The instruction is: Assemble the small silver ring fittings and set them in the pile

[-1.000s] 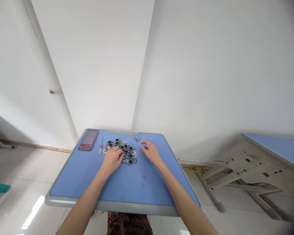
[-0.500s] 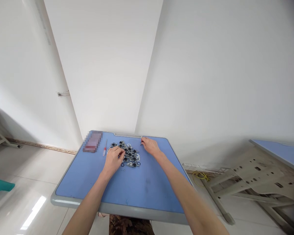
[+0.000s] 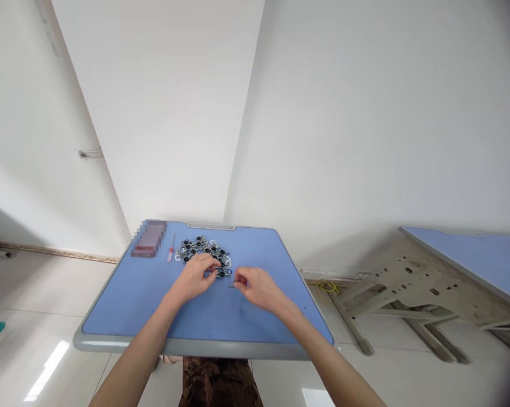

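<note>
A pile of small metal parts with black round caps [image 3: 199, 246] lies on the blue tabletop [image 3: 153, 308]. My left hand [image 3: 197, 276] rests over the near side of this pile, its fingers curled and thumb close to the fingertips. Whatever those fingers hold, if anything, is hidden. To the right of the pile, just above the tabletop, my right hand [image 3: 257, 287] has thumb and fingers pinched together. At its fingertips shows a tiny thin piece [image 3: 232, 286], too small to name. Flat pale pieces with holes [image 3: 228, 262] and a dark ring [image 3: 229, 272] lie at the pile's right edge.
A screwdriver [image 3: 170, 251] with a red and clear handle lies left of the pile. Beyond it is a pixelated flat rectangular object [image 3: 150, 238]. A white wall [image 3: 182, 113] rises behind the table. Another blue-topped table [image 3: 471, 254] stands at the right, a yellow cord [image 3: 325, 288] near its legs.
My right hand has come nearer to me from the pile's far right side, its fingertips now close to my left hand. The left hand stays at the pile. The whole view has shifted slightly.
</note>
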{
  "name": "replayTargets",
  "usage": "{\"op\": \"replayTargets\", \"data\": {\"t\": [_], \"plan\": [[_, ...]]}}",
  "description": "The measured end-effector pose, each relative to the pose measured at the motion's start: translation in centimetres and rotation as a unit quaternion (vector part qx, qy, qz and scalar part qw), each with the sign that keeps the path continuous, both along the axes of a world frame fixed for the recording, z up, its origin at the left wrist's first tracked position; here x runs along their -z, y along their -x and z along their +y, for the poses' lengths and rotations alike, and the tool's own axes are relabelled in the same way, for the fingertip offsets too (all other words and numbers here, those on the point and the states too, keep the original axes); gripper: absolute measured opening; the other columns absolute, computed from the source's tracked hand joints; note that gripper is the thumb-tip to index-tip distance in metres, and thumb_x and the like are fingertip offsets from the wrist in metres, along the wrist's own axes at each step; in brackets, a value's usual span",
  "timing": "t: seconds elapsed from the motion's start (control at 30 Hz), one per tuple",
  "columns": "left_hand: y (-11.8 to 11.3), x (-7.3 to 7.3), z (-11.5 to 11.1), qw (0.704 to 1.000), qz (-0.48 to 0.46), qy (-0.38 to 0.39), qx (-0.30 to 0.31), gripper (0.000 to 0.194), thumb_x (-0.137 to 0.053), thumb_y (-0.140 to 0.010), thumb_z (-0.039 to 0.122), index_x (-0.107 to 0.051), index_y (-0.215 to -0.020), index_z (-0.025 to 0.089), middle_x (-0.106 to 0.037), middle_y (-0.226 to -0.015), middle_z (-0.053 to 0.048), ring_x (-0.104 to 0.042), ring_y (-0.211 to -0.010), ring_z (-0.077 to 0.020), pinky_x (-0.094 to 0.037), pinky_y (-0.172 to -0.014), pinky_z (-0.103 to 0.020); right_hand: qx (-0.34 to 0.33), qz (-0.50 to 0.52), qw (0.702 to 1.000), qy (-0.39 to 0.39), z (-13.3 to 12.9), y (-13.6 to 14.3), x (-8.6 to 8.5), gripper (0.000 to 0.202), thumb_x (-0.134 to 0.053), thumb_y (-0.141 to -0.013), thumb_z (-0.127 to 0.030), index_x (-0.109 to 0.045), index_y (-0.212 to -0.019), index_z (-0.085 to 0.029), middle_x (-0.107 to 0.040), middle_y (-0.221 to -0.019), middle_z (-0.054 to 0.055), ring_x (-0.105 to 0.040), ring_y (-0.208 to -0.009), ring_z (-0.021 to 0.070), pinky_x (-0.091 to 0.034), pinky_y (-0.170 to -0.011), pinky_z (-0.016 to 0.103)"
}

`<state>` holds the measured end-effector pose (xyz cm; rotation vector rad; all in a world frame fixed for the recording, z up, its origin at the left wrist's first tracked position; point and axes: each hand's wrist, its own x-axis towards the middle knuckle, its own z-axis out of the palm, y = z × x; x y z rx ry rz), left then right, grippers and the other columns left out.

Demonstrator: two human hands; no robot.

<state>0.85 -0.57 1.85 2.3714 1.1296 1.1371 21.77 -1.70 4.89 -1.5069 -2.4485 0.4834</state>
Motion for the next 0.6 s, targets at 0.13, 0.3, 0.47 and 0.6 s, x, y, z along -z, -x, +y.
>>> {"op": "replayTargets", "data": {"t": [0.13,0.3,0.47,0.6], "plan": [[0.2,0.1,0.2,1.0,-0.005,0.02,-0.005,0.021,-0.048,-0.077,0.007,-0.061,-0.088,0.019,-0.058,-0.076,-0.001,-0.054,-0.075,-0.014,-0.043,-0.076,-0.028,-0.037,-0.049,0.998,-0.012,-1.9,3.3,0.7,0.007,-0.052,-0.078,-0.014,-0.057,-0.075,-0.018,-0.063,-0.073,0.003,-0.052,-0.062,0.0128,-0.024,-0.053,0.024],[0.5,0.0,0.3,0.998,-0.029,0.062,-0.008,0.021,-0.047,-0.075,0.006,-0.061,-0.086,0.018,-0.057,-0.076,-0.001,-0.054,-0.072,-0.0121,-0.042,-0.067,-0.024,-0.042,-0.062,0.997,-0.021,-1.6,5.3,0.8,0.008,-0.049,-0.078,-0.014,-0.056,-0.078,-0.017,-0.063,-0.076,0.005,-0.055,-0.066,0.0157,-0.024,-0.054,0.026],[0.5,-0.6,-0.2,0.996,-0.009,0.089,-0.003,0.014,-0.047,-0.08,0.013,-0.059,-0.083,0.018,-0.057,-0.076,-0.001,-0.053,-0.072,-0.0127,-0.041,-0.065,-0.024,0.015,0.113,0.992,0.047,0.7,3.1,0.1,0.016,-0.042,-0.08,-0.019,-0.053,-0.092,-0.019,-0.057,-0.067,-0.001,-0.048,-0.059,0.0132,-0.031,-0.056,0.024],[0.4,-1.0,-0.8,0.99,0.073,0.115,0.036,0.012,-0.059,-0.078,0.03,-0.058,-0.083,0.019,-0.058,-0.081,-0.001,-0.053,-0.078,-0.0153,-0.041,-0.073,-0.028,0.073,0.251,0.958,0.119,3.8,0.4,0.5,0.021,-0.036,-0.082,-0.021,-0.056,-0.089,-0.018,-0.054,-0.071,-0.002,-0.047,-0.062,0.0121,-0.037,-0.06,0.026]]}}
